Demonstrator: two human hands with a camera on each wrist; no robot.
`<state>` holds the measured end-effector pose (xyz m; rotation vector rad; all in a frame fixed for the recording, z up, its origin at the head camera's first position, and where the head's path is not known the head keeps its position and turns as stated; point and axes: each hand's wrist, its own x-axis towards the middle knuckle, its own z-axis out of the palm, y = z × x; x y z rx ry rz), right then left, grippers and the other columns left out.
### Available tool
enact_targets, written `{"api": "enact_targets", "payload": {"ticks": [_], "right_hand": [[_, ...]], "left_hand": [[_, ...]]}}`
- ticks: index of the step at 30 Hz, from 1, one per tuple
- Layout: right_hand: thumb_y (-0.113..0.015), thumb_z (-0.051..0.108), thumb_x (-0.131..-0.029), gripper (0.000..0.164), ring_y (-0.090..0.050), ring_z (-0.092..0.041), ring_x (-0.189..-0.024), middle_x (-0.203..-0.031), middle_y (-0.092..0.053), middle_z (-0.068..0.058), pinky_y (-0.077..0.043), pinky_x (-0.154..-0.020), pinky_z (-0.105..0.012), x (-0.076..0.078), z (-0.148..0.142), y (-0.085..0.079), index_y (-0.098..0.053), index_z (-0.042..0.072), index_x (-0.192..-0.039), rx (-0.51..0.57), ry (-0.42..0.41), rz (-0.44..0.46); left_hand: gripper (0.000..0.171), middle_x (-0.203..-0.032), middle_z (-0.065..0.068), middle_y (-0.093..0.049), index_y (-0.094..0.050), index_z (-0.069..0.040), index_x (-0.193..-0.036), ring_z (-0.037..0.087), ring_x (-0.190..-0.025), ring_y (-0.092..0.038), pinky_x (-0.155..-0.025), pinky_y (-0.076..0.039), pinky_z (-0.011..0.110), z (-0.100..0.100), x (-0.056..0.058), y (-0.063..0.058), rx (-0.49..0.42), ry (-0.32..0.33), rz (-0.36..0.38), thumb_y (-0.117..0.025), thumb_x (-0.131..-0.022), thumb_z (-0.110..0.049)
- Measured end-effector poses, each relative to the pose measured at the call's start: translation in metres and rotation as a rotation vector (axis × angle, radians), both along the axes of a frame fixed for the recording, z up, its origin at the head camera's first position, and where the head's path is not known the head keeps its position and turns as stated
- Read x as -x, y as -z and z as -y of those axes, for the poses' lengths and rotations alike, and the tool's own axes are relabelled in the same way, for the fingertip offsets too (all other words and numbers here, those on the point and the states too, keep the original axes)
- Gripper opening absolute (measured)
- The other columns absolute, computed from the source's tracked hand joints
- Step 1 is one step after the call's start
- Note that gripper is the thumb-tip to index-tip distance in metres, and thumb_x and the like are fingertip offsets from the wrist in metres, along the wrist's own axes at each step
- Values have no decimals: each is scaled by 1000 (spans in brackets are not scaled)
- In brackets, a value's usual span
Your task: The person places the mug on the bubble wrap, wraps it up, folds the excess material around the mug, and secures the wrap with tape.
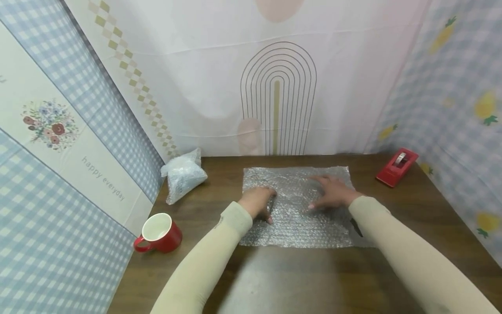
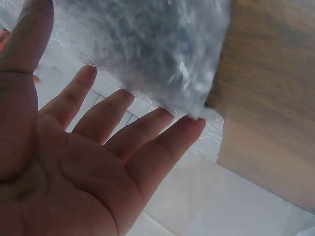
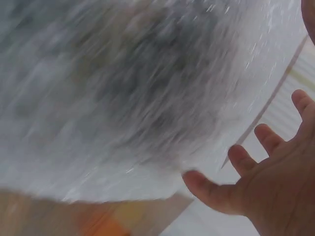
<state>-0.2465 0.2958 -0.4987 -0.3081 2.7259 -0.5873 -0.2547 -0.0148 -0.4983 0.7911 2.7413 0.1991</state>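
A sheet of clear bubble wrap (image 1: 296, 229) lies spread over the brown wooden table in the head view. On its left part is my left hand (image 1: 256, 202), with thumb and fingers apart. The left wrist view shows the fingertips right at the sheet (image 2: 147, 49), the fingers nearly straight. My right hand (image 1: 334, 192) is over the right part, its fingers spread. In the right wrist view those fingers (image 3: 209, 191) stretch along the blurred plastic, uncurled. A dark, narrow thing (image 1: 356, 227) shows beside the right sleeve, partly hidden.
To the left stands a red mug (image 1: 169, 237) with a white inside. Behind it, a bubble-wrapped bundle (image 1: 184, 174) sits near the back left corner. A red tape dispenser (image 1: 392, 172) lies at the back right. Patterned cloths (image 1: 211, 87) hang around the table's back and sides.
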Motion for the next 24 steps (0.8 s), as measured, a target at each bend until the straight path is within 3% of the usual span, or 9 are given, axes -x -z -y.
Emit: {"api": "enact_targets", "payload": {"ticks": [3,4,7,8,10,11,15,22,24], "right_hand": [[-98,53,-85,121,-20,-75,-162,-180,-22,-43,-24,-123,-95,-14,-16,-4,-34,8,-177,16,10,-11],[-99,53,-85,120,-20,-76,-161,-180,-22,-43,-26,-121,-96,-19,-23,-3,-35,7,-176,11,16,-6],[-97,56,-85,121,-18,-79,-158,-179,-19,-41,-29,-116,-98,-28,-40,2,-34,7,-176,2,37,26],[-97,57,-85,121,-20,-80,-157,-179,-20,-41,-32,-114,-99,-30,-46,3,-35,7,-176,-1,40,27],[-95,59,-86,120,-20,-79,-156,-179,-20,-40,-33,-114,-98,-33,-55,5,-34,8,-176,3,52,35],[-94,60,-87,120,-20,-79,-156,-178,-20,-41,-32,-114,-98,-34,-60,4,-34,8,-176,11,57,38],[-92,60,-90,118,-23,-79,-155,-176,-22,-44,-33,-115,-97,-42,-78,1,-33,5,-176,-2,74,32],[-92,54,-91,111,-33,-78,-149,-168,-31,-49,-39,-112,-94,-55,-108,1,-39,-2,-170,-43,69,25],[-92,54,-91,110,-33,-79,-148,-167,-31,-49,-38,-111,-95,-58,-115,4,-39,-2,-169,-47,70,22]], "left_hand": [[103,-164,6,-68,-65,-22,-159,36,-148,-67,-124,-57,53,0,5,4,-9,-6,29,-111,-69,-40],[105,-164,6,-68,-65,-22,-159,35,-148,-67,-124,-56,52,1,14,19,-13,-1,24,-111,-67,-42],[108,-162,5,-70,-65,-22,-158,35,-146,-68,-121,-58,55,4,31,40,-19,13,-1,-112,-63,-45],[109,-162,6,-69,-65,-22,-158,36,-147,-68,-122,-57,56,5,35,42,-21,8,2,-112,-63,-45],[111,-163,7,-68,-64,-21,-159,37,-148,-66,-124,-56,57,8,41,43,-36,-10,17,-113,-62,-42],[110,-164,9,-67,-64,-20,-160,39,-150,-65,-126,-54,58,10,36,30,-41,-28,43,-113,-63,-38],[110,-167,14,-64,-61,-17,-162,42,-155,-61,-130,-50,60,17,40,13,-69,-82,113,-112,-66,-31],[108,-162,11,-69,-65,-19,-158,40,-150,-65,-125,-55,58,28,74,35,-98,-75,81,-113,-63,-37],[109,-161,12,-69,-65,-21,-157,41,-149,-65,-124,-55,60,29,77,38,-92,-75,77,-113,-60,-38]]}}
